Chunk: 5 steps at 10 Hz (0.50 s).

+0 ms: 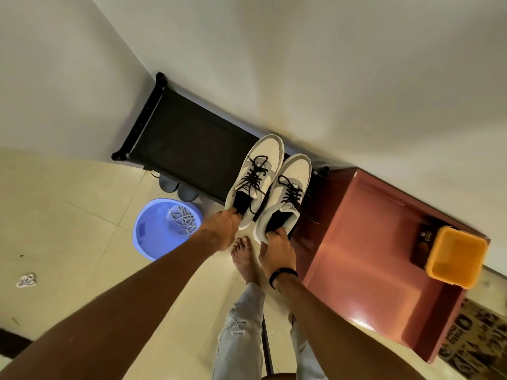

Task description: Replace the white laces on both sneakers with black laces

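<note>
Pair: white-grey leather sneakers (270,185), black woven laces (255,175); left hand (223,229), right hand (278,249), each grip pinching one padded heel collar, above black mesh rack (189,149).

Two white-and-grey sneakers, the left one (256,179) and the right one (285,196), sit side by side with toes to the wall, both threaded with black laces (292,192), while the loose white laces (183,219) lie tangled down in a blue basin (148,231).
</note>
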Tool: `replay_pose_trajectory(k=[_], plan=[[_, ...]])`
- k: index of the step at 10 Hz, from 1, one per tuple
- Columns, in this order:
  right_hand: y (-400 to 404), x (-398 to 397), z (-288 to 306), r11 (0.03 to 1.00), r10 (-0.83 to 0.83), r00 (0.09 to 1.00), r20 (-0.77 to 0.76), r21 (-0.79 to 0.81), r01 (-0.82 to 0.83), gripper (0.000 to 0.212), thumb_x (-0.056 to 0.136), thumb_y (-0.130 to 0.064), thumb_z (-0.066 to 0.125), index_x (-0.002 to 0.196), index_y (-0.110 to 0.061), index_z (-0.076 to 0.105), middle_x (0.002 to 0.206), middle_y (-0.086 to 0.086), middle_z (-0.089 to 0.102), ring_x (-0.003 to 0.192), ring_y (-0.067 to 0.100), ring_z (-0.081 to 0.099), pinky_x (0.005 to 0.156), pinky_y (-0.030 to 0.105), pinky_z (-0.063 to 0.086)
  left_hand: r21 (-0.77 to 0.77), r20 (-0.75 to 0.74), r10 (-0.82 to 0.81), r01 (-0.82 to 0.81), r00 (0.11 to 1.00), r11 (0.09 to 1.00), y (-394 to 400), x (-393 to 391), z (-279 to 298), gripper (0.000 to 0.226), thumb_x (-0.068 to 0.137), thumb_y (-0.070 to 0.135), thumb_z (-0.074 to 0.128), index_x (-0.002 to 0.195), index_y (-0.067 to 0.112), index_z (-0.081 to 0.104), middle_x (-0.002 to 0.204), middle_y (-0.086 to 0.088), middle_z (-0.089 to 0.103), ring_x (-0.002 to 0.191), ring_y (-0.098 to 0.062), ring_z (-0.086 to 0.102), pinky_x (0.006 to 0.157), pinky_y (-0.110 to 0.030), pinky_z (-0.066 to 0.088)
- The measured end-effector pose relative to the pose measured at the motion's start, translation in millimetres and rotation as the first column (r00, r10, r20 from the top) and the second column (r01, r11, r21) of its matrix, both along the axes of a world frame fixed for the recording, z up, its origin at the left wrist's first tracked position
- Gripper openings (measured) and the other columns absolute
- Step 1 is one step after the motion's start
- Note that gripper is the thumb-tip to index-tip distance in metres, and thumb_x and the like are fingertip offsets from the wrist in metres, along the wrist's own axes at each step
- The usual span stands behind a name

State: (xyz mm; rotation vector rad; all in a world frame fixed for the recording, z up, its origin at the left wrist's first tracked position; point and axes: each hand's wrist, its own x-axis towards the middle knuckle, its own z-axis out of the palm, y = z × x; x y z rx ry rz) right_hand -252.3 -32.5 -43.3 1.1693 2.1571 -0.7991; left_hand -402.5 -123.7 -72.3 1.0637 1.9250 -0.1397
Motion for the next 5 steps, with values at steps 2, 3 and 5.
replay_pose_trajectory(k=[2,3,5], plan=[[9,-3,0,0.994,0.060,0.998,-0.001,-0.096,-0.059,0.020,0.099,-0.021,0.061,0.114,-0.009,0.065,0.126,0.008,0.054,0.109,0.034,0.063,0.091,0.043,0.054,0.006,-0.142,0.002,-0.001,0.990,1.000,0,12,8,0.049,0.101,0.025,0.060,0.148,0.018,0.045,0.139,-0.004,0.053,0.107,-0.027,0.065,0.084,-0.037,0.056],[13,-5,9,0.992,0.048,0.999,-0.013,-0.115,-0.049,0.025,0.099,-0.022,0.061,0.121,-0.010,0.063,0.127,0.008,0.057,0.114,0.032,0.062,0.095,0.040,0.052,-0.003,-0.189,0.006,-0.007,0.982,1.000,-3,23,16,0.069,0.100,0.030,0.063,0.159,0.019,0.027,0.152,-0.004,0.042,0.110,-0.027,0.063,0.084,-0.038,0.056],[27,6,40,0.988,0.019,0.998,-0.066,-0.151,-0.028,0.036,0.100,-0.022,0.059,0.135,-0.014,0.060,0.136,0.008,0.057,0.125,0.028,0.058,0.100,0.037,0.049,-0.036,-0.060,0.187,-0.190,0.980,0.981,-7,50,47,0.079,0.102,0.041,0.059,0.164,0.022,0.013,0.172,-0.004,0.010,0.125,-0.035,0.059,0.093,-0.042,0.057]])
